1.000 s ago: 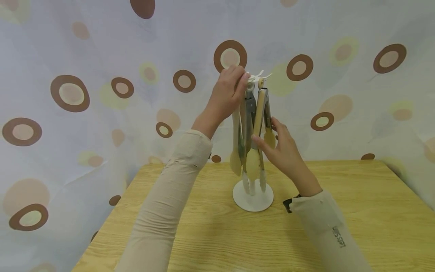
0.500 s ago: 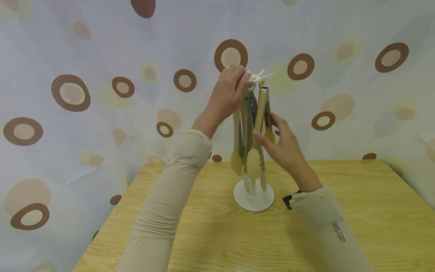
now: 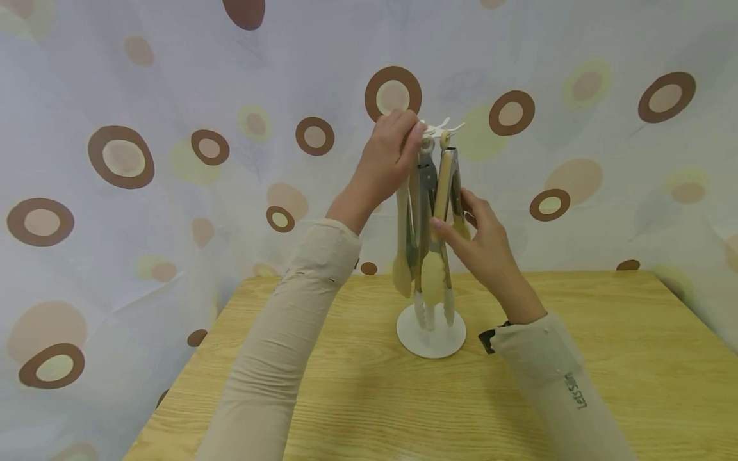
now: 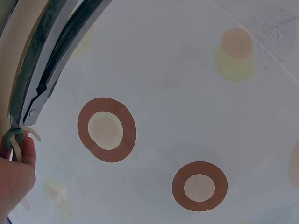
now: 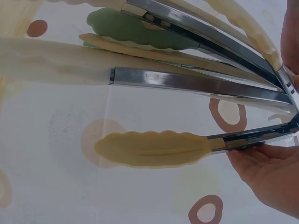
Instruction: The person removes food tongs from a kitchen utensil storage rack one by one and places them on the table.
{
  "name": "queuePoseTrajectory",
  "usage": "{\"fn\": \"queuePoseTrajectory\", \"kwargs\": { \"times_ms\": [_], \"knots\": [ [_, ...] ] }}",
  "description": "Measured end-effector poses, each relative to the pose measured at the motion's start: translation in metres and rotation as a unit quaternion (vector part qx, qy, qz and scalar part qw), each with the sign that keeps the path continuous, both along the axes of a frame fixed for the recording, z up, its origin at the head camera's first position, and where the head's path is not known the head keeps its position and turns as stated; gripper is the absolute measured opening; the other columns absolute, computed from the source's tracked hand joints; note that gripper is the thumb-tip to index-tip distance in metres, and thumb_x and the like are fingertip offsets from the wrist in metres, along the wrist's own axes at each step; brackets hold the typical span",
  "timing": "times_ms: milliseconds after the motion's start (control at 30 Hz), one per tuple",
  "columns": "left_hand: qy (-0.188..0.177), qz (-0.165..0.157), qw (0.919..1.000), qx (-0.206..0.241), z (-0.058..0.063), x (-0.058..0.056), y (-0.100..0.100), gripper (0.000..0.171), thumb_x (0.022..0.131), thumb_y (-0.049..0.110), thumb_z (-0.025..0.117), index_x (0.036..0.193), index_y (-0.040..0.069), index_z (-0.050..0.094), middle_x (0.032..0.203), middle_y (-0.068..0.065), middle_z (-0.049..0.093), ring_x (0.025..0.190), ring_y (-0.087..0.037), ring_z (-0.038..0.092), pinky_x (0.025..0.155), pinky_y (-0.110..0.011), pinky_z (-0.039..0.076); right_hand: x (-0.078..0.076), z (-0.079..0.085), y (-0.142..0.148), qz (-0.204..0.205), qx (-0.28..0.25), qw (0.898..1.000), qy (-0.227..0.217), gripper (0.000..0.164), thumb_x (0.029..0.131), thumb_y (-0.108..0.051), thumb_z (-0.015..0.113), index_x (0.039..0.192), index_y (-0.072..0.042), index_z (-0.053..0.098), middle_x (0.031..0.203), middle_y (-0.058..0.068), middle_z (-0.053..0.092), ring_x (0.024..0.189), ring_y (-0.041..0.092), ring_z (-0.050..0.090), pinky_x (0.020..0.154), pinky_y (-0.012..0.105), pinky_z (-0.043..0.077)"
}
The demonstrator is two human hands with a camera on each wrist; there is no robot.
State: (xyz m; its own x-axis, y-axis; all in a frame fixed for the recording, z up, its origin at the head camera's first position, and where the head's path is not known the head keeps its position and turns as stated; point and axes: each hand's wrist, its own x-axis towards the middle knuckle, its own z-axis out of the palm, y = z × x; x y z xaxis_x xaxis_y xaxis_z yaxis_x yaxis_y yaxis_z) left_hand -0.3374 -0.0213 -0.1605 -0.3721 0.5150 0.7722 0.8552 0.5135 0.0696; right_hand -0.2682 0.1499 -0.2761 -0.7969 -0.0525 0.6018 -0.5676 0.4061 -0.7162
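A white hanging stand point(image 3: 431, 342) holds several metal tongs by rings from its top hooks. My left hand point(image 3: 387, 153) grips the top of the stand, its fingers curled over the hooks. In the left wrist view its fingertips are beside the ring of a pair of green tongs point(image 4: 28, 74). Yellow tongs point(image 3: 432, 278) hang at the right side with their arms spread apart. My right hand point(image 3: 483, 242) pinches them, thumb on the near arm and fingers at the far one. White-tipped tongs point(image 5: 56, 60) and a beige pair point(image 3: 401, 275) hang beside them.
The stand's round base rests on a wooden table point(image 3: 357, 358), toward its back edge. Behind it hangs a pale curtain point(image 3: 323, 64) with brown and yellow circles. A black strap point(image 3: 487, 340) shows at the right cuff.
The near arm of the yellow tongs has swung slightly right, with my right thumb moving along with it. My left hand keeps its grip at the top of the stand.
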Motion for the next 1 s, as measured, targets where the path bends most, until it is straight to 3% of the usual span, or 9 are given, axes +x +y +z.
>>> {"fn": "queuePoseTrajectory", "kwargs": {
  "times_ms": [467,1000],
  "knots": [
    [-0.004,0.011,0.9999,-0.008,0.0006,0.0020,-0.0001,0.023,0.104,0.015,0.037,0.094,0.000,0.051,0.091,-0.010,0.046,0.092,-0.024,0.041,0.091,-0.032,0.030,0.0047,0.0000,0.0026,0.009,0.007,1.000,-0.010,0.075,0.095,-0.033,0.061,0.152,-0.004,0.022,0.148,0.018,0.031,0.138,0.033,0.030,0.111,0.048,0.025],
    [0.002,0.009,0.9999,-0.007,0.0010,0.0018,-0.0001,0.023,0.104,0.014,0.037,0.091,0.000,0.050,0.089,-0.009,0.044,0.089,-0.024,0.041,0.091,-0.031,0.029,0.0094,-0.0012,0.0055,-0.011,0.008,1.000,-0.009,0.074,0.096,-0.035,0.058,0.151,-0.001,0.022,0.149,0.019,0.030,0.136,0.036,0.032,0.111,0.050,0.025]
  ]
}}
